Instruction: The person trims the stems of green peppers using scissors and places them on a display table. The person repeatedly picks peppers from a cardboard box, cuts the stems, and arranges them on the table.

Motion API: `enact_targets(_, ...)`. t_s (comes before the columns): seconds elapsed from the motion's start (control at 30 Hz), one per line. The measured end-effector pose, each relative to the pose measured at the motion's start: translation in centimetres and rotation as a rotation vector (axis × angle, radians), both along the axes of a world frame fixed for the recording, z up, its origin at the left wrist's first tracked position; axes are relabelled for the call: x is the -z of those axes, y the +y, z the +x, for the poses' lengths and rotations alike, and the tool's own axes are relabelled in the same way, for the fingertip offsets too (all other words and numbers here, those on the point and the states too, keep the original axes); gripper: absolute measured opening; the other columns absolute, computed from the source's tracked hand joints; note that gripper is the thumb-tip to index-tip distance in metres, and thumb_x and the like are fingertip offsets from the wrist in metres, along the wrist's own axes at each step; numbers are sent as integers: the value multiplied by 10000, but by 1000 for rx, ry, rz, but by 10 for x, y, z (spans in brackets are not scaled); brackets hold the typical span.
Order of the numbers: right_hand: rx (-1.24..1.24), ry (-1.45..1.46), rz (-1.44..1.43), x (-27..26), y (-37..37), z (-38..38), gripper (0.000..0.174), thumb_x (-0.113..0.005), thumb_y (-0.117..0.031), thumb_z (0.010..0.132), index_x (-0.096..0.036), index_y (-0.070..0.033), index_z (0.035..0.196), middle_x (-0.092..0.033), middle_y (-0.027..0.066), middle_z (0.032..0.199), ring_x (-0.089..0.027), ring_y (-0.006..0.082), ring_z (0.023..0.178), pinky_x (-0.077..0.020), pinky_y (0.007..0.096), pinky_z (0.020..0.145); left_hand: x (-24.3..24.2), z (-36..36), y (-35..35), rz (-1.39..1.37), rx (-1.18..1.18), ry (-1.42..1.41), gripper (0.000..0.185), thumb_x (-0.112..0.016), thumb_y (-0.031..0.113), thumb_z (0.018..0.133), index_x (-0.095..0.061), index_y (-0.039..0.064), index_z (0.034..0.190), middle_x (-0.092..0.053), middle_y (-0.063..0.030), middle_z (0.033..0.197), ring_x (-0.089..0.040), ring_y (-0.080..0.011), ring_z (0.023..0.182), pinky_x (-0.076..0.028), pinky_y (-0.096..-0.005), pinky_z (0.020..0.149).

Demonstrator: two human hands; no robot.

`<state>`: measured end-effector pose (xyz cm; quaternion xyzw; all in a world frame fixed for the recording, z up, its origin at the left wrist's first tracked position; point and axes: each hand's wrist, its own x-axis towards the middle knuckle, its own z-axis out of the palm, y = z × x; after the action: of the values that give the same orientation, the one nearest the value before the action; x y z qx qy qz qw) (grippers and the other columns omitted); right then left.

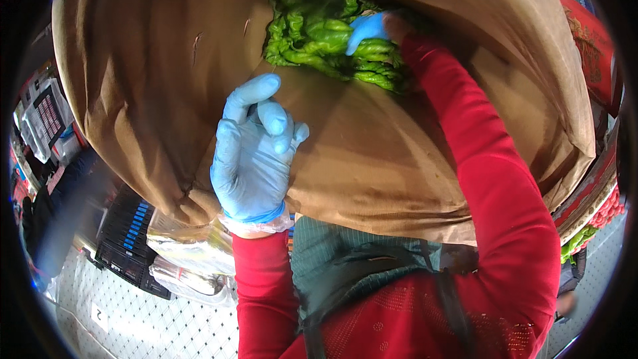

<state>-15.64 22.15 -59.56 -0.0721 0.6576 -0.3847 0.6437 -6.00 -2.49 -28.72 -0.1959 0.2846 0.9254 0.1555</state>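
Note:
My left hand [255, 154], in a light blue glove, is held palm up over the near side of a large brown paper or cloth bag [359, 144]. Its fingers are loosely curled and apart, with nothing in them. Deep inside the bag lies a heap of wrinkled green peppers [314, 40]. My right hand [371, 30], also in a blue glove, reaches down among them at the heap's right side. Its fingertips are partly hidden there, so whether it grips any pepper is unclear.
Left of the bag stands a black plastic crate [127, 244] beside plastic-wrapped packages [189, 249]. A red printed box [590, 50] stands beyond the bag's right rim. White patterned floor tiles [164, 324] show at lower left. Part of another person [568, 284] appears at the right edge.

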Motion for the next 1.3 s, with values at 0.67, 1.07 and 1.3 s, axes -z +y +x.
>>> enact_targets(0.67, 161, 360, -44, -35, -91, 57, 793, -798, -415, 632, -553, -53, 1293, -547, 201, 1283, -510, 374, 1167, -412, 402, 999, 2, 1, 1, 11, 19, -20, 612, -514, 385, 970, -386, -74, 1355, -530, -68, 964, -487, -113, 720, -481, -428, 935)
enact_targets(1.07, 48, 45, 69, -24, -88, 39, 872, -836, -442, 567, -566, -7, 1273, -575, 199, 1263, -522, 302, 1177, -402, 388, 1000, 0, -1, 5, -3, 9, -88, 650, -554, 423, 928, -415, -70, 1327, -588, -70, 942, -547, -122, 759, -461, -430, 948)
enact_targets(1.3, 329, -75, -80, -35, -26, 40, 427, -820, -295, 638, -721, -29, 958, -675, 115, 1030, -609, 223, 951, -482, 335, 832, 0, -2, 6, 0, 25, -57, 658, -542, 428, 933, -406, -74, 1335, -587, -76, 961, -551, -123, 787, -469, -431, 946)
